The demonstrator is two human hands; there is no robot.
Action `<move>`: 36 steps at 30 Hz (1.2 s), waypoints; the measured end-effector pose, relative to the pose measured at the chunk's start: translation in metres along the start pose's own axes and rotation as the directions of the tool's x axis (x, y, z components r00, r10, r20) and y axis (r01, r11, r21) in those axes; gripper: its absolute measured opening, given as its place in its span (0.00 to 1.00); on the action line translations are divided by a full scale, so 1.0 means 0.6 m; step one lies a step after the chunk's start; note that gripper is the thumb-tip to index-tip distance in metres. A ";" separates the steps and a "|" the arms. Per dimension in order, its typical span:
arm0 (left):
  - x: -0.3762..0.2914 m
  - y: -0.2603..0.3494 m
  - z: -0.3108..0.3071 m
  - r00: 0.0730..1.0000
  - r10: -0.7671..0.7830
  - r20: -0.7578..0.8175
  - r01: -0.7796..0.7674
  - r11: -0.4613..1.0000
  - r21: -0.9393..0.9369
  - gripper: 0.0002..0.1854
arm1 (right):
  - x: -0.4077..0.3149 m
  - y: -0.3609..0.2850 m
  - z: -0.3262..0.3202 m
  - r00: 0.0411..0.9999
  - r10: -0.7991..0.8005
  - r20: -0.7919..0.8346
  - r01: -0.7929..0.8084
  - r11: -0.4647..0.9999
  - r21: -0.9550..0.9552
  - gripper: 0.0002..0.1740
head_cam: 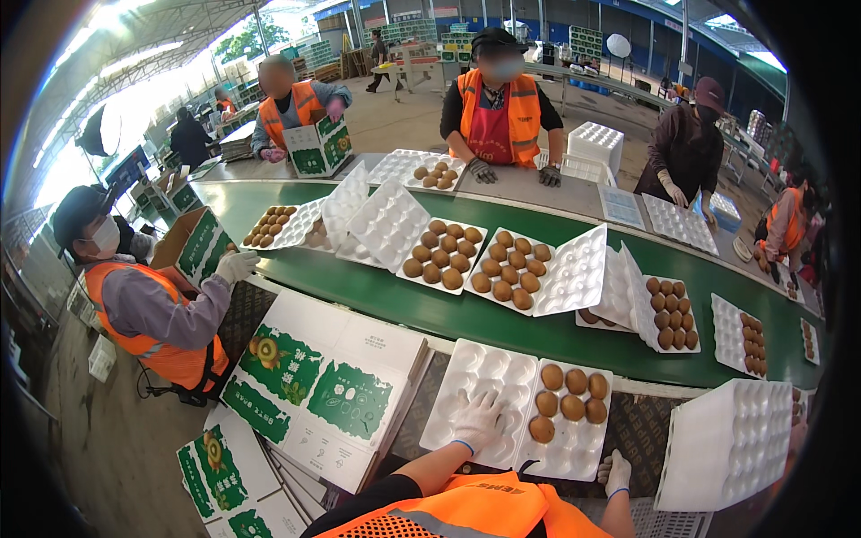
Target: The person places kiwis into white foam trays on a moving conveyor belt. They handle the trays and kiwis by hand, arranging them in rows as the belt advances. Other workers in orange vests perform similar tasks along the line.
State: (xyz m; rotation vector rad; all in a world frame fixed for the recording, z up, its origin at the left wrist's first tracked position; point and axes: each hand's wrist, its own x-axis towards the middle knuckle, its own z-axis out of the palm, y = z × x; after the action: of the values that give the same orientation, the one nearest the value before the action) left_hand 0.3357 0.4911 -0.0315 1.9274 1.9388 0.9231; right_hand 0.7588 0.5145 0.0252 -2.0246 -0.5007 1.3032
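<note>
My left hand point(479, 422), in a white knit glove, rests with spread fingers on the bare half of an opened white foam tray point(464, 363). Its other half holds several brown kiwifruit point(572, 407) in the upper cups, while the lower cups hold none. Just beyond that half's lower right corner is my right hand point(615, 473), gloved too and with its fingers loosely curled. Whether those fingers close on anything is hard to make out. The tray lies on a dark printed board point(642, 420) beside the green conveyor belt point(397, 306).
Flat printed kiwifruit cartons point(397, 430) are piled left of the tray. A tall stack of foam trays point(723, 444) stands right. Filled open trays point(440, 255) line the belt. One co-worker point(155, 302) holds a carton point(195, 249) at left; another point(501, 114) stands opposite.
</note>
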 end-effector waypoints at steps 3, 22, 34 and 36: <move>0.001 0.000 0.001 1.000 -0.005 -0.002 0.005 1.000 -0.011 0.18 | -0.005 0.002 0.002 1.000 -0.012 -0.007 0.012 1.000 -0.004 0.26; 0.003 -0.001 -0.005 0.995 -0.045 0.087 0.049 0.998 -0.043 0.20 | -0.024 -0.010 0.009 0.999 -0.003 0.053 0.004 1.000 -0.021 0.24; 0.006 0.006 -0.012 0.995 -0.043 0.091 0.041 0.999 0.020 0.20 | -0.036 -0.011 0.017 0.997 -0.068 0.021 0.069 0.996 -0.052 0.25; 0.006 0.005 -0.011 0.998 -0.032 0.062 0.030 0.999 0.034 0.20 | -0.038 -0.012 0.020 0.997 -0.076 0.013 0.076 0.996 -0.047 0.25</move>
State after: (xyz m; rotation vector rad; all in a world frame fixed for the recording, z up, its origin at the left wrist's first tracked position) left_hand 0.3338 0.4929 -0.0241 1.9145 1.9546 0.8182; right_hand 0.7387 0.5091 0.0415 -2.0174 -0.6132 1.2690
